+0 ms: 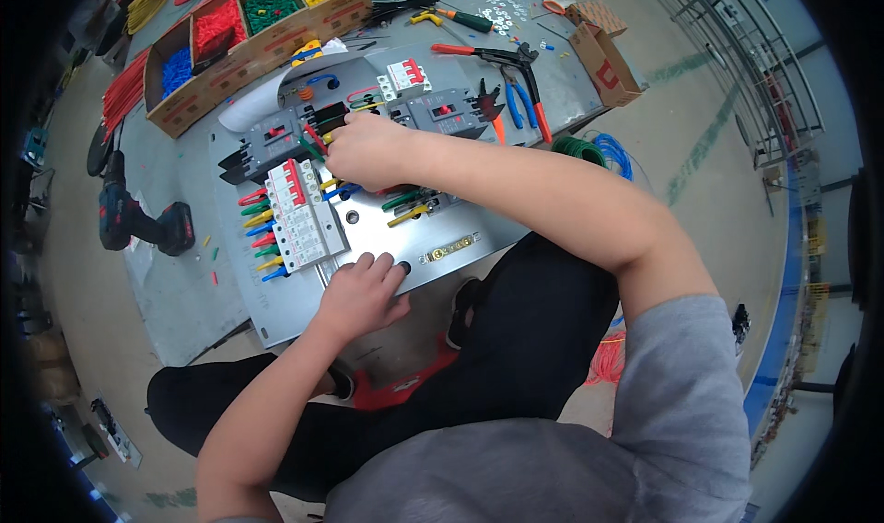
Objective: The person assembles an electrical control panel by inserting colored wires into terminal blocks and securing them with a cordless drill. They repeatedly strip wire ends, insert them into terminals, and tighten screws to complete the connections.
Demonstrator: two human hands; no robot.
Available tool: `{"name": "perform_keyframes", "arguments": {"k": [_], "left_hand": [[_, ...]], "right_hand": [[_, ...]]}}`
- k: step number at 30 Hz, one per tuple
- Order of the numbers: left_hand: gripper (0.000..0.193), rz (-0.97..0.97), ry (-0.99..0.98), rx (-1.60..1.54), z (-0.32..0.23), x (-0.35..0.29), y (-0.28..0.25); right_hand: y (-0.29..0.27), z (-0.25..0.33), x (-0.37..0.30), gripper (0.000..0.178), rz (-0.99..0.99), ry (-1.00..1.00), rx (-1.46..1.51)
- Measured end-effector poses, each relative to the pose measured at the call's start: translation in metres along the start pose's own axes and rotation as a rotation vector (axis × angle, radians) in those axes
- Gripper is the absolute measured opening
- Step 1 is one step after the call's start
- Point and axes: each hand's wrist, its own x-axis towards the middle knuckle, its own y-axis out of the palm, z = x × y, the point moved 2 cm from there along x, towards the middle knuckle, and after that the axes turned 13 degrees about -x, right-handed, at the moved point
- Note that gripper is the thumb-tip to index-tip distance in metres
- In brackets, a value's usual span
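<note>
My left hand (pixel 364 295) rests on the near edge of a metal mounting plate (pixel 387 258), fingers outstretched and holding nothing. Across the plate reaches my right hand (pixel 370 151), its fingers closed beside red, green and yellow sleeved wire ends (pixel 316 142) at a black circuit breaker (pixel 274 134). What the fingertips grip is hidden. Between my hands stands a row of white miniature breakers (pixel 299 215) with red levers and coloured wire ends along its left side. A second black breaker (pixel 442 110) and a small white breaker (pixel 403 78) sit beyond my right wrist. A brass terminal strip (pixel 449 247) lies near the front.
A cardboard box (pixel 249 40) of coloured sleeves stands at the back left. A cordless drill (pixel 138 215) lies on the left. Red-handled cutters (pixel 502 58), blue-handled pliers (pixel 521 101) and a screwdriver (pixel 468 20) lie at the back right, near an open carton (pixel 603 63).
</note>
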Motion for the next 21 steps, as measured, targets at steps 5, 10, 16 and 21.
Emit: {"name": "perform_keyframes", "arguments": {"k": [5, 10, 16, 21], "left_hand": [[0.037, 0.002, 0.012, -0.012, -0.001, 0.002, -0.002], [0.038, 0.028, -0.006, -0.024, 0.001, -0.001, 0.0], [0.037, 0.017, -0.002, -0.046, 0.002, -0.001, 0.0], [0.035, 0.015, -0.008, -0.067, 0.003, -0.002, -0.001]], "right_hand": [[0.008, -0.018, -0.009, 0.034, 0.06, 0.017, 0.1], [0.004, -0.024, -0.017, 0.028, -0.016, 0.004, 0.133], [0.011, -0.013, -0.009, 0.03, -0.027, -0.06, 0.043], [0.005, -0.015, -0.008, 0.028, 0.027, -0.057, 0.068]]}}
